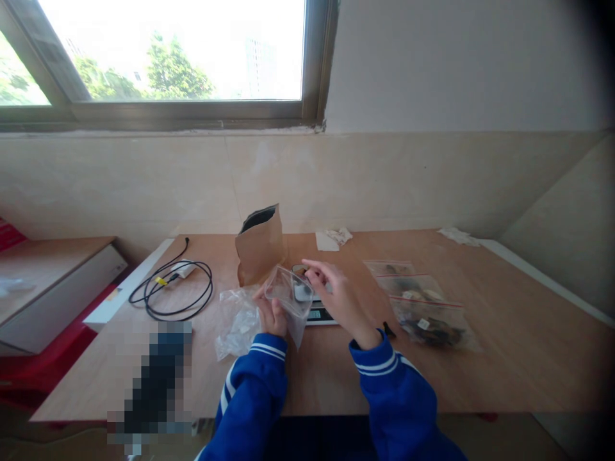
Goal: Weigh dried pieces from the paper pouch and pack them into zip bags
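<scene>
A clear plastic bag (294, 301) hangs with its mouth spread near the middle of the table, and my left hand (271, 315) is closed on its left side. My right hand (339, 298) is just right of the bag's mouth, above a small digital scale (323, 315). Its fingers are bent together in a pinch; what they hold, if anything, is too small to make out. Part of a round dish (298, 269) shows on the scale, mostly covered by the bag and my right hand. Crumpled clear plastic bags (237, 323) lie beside my left hand.
An open brown paper bag (262, 250) stands behind my hands. Several filled zip bags (427, 317) lie at right, near a black clip (388, 330). A coiled black cable (210, 291) and a pixelated dark object (156, 378) are at left. White tissue (340, 237) lies by the wall.
</scene>
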`<act>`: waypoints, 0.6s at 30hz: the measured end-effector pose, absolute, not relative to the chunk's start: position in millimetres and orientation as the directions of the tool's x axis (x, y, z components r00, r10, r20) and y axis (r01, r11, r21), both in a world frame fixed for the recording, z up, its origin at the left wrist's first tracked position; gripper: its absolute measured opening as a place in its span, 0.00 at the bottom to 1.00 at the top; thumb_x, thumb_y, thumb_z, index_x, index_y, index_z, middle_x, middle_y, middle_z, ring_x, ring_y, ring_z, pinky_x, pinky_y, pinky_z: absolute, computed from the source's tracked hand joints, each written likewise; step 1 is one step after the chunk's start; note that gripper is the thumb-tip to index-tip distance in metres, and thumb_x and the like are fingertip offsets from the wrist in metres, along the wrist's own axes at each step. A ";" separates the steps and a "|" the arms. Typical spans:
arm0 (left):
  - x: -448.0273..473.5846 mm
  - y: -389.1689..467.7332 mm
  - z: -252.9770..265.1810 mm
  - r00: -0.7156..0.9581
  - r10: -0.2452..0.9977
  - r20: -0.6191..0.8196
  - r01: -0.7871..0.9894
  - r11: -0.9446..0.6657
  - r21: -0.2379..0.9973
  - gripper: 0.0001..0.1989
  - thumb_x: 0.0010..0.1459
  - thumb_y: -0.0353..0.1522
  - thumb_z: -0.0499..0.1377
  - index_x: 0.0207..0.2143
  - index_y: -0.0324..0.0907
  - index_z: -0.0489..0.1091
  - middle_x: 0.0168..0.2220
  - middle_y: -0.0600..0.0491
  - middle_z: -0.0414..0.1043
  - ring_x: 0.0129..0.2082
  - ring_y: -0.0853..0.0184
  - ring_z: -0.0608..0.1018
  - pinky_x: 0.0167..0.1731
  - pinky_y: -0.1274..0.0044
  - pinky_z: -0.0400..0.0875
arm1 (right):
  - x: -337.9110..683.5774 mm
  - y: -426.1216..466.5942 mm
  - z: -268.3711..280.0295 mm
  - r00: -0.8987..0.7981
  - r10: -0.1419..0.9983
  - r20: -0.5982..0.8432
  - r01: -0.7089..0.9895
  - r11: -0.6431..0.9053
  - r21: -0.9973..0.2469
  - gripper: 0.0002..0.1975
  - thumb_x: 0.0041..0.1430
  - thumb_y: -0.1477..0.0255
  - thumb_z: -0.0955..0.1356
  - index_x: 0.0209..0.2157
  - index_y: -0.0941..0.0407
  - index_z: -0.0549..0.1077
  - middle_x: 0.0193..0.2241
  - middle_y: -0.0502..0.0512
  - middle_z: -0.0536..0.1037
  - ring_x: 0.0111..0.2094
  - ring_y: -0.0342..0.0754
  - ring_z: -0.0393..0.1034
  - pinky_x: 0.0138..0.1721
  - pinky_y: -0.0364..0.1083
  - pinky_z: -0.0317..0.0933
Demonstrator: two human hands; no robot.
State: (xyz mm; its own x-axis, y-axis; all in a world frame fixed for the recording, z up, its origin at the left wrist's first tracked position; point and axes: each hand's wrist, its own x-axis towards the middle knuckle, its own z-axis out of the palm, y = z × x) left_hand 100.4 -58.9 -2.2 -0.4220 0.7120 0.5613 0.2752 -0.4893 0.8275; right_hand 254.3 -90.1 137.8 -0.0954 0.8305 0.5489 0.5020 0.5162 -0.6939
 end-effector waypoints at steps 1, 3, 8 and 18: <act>100.4 -59.3 -1.1 -0.423 0.710 0.564 0.278 -0.490 0.826 0.21 0.60 0.48 0.46 0.44 0.40 0.57 0.43 0.45 0.66 0.44 0.58 0.72 0.45 0.64 0.66 | 257.3 -85.8 131.6 -0.051 0.824 0.564 0.493 0.512 -0.703 0.16 0.66 0.66 0.58 0.49 0.53 0.70 0.41 0.56 0.76 0.40 0.48 0.69 0.44 0.49 0.63; 100.6 -60.2 1.2 -0.425 0.705 0.568 0.285 -0.492 0.823 0.21 0.60 0.48 0.46 0.44 0.40 0.58 0.43 0.45 0.66 0.44 0.58 0.72 0.46 0.63 0.65 | 263.8 -74.9 113.4 0.007 0.814 0.581 0.502 0.500 -0.706 0.16 0.66 0.69 0.56 0.47 0.54 0.71 0.43 0.57 0.75 0.44 0.49 0.68 0.46 0.50 0.63; 101.1 -62.1 5.3 -0.443 0.689 0.573 0.311 -0.481 0.819 0.18 0.60 0.46 0.47 0.44 0.42 0.59 0.43 0.43 0.68 0.43 0.57 0.72 0.46 0.61 0.66 | 274.9 -51.5 53.5 -0.139 0.827 0.545 0.698 0.472 -0.538 0.15 0.61 0.74 0.60 0.46 0.59 0.72 0.46 0.63 0.73 0.49 0.55 0.64 0.51 0.56 0.59; 101.3 -65.8 9.9 -0.448 0.715 0.537 0.295 -0.448 0.844 0.19 0.60 0.47 0.46 0.45 0.43 0.57 0.43 0.43 0.67 0.43 0.57 0.73 0.46 0.61 0.66 | 273.6 -50.3 33.8 -0.166 0.866 0.471 0.857 0.363 -0.365 0.12 0.59 0.73 0.64 0.45 0.53 0.73 0.40 0.58 0.75 0.46 0.57 0.63 0.45 0.55 0.57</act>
State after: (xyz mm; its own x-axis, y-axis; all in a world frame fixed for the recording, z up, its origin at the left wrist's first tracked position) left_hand 101.3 -65.8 9.9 -0.4478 0.7150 0.5369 0.2954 -0.4484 0.8436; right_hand 273.6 -50.3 33.8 -0.1657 0.8662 0.4714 0.8572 0.3629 -0.3655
